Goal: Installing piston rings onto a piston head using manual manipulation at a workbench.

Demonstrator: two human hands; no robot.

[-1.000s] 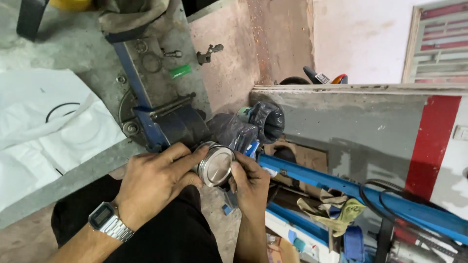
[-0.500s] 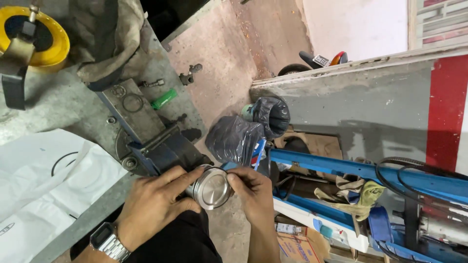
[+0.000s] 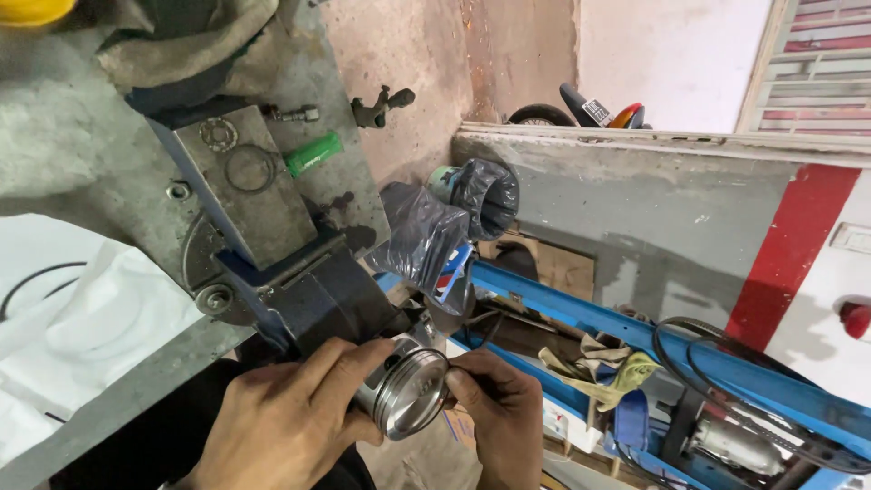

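Black plastic bag [image 3: 422, 238] at centre, crumpled, beside bench vise. White plastic bag [image 3: 82, 336] lies flat at left on grey surface [image 3: 54, 154]. Red/white striped sign panel [image 3: 807, 63] top right on wall. No screens.

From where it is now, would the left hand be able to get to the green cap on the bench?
Probably yes, once it lets go. The left hand grips the metal piston together with the right hand. The green cap lies uncovered on the bench beyond the blue vise, nothing over it.
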